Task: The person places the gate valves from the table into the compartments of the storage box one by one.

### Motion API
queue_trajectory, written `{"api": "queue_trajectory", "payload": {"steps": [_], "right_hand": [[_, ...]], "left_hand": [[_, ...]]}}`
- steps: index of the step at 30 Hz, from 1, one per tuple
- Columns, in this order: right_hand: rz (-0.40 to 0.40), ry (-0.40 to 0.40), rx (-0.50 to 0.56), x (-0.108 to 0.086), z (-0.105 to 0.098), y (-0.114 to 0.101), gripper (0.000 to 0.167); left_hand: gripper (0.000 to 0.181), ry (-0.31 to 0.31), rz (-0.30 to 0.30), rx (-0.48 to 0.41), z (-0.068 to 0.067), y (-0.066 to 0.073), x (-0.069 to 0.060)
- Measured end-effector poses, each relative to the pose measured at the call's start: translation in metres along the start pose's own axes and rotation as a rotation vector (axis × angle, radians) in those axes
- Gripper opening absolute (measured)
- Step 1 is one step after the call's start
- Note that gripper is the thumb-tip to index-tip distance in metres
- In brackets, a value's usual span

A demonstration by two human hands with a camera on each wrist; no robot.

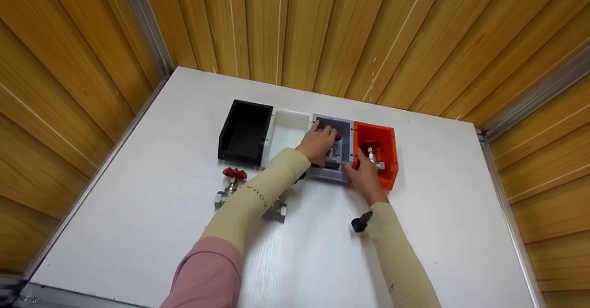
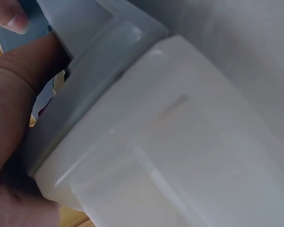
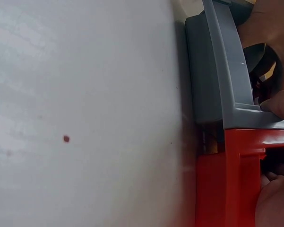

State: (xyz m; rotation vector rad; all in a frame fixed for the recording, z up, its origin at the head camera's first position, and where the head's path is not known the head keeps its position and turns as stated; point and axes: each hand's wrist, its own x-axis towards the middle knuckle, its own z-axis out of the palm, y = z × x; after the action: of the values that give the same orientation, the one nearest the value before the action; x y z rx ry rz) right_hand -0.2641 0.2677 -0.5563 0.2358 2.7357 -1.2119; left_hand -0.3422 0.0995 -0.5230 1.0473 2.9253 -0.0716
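Silver metal valve (image 1: 332, 160) with red handwheel (image 1: 338, 138) apparently being settled inside grey plastic bin (image 1: 328, 174) by left hand (image 1: 318, 143), finger grip cannot be told, adjoining walls of it and orange-red plastic bin (image 1: 388, 144) at right pinched by right hand (image 1: 366, 179); next, gentle release called for.

Both arms (image 1: 258, 192) stretch forward to the gray bin (image 1: 325, 174). The left hand (image 1: 317, 144) reaches inside this bin with bent fingers, while the right hand (image 1: 365, 177) grips its right wall, thumb (image 3: 278, 105) at the rim, fingers outside.
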Motion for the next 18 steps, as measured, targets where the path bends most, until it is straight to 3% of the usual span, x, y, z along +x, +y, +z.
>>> {"api": "queue_trajectory", "payload": {"steps": [18], "right_hand": [[-0.012, 0.013, -0.02, 0.0004, 0.0002, 0.0007, 0.073]], "left_hand": [[0.073, -0.012, 0.002, 0.053, 0.0001, 0.0004, -0.0022]]}}
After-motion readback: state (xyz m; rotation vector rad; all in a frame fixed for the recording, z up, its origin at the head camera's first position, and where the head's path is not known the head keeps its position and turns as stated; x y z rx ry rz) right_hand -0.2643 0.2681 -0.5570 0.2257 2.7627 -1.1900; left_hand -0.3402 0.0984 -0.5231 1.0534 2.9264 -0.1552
